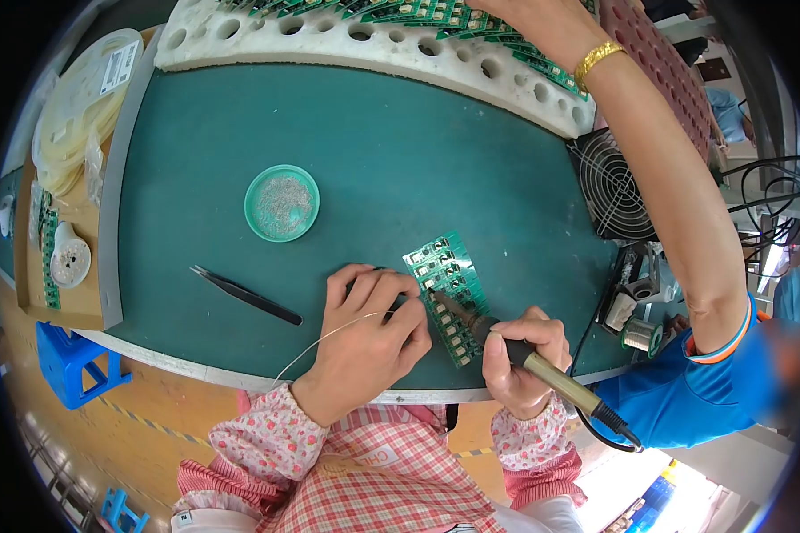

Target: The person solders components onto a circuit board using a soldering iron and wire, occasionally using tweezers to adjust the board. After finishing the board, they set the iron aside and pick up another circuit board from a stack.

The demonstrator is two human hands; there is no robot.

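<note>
The left hand is lying curled on the green mat, pinching a thin wire beside the little green board. The right hand is gripping the soldering iron like a pen, its tip touching the board near the mat's front edge. The fingers are hiding the wire's end. Another person's arm is reaching across, its hand cut off at the top.

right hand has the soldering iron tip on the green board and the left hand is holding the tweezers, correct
Not quite. The head view shows the tweezers lying on the mat, apart from the left hand, which holds thin solder wire. The right hand does have the soldering iron tip on the green board.
</note>
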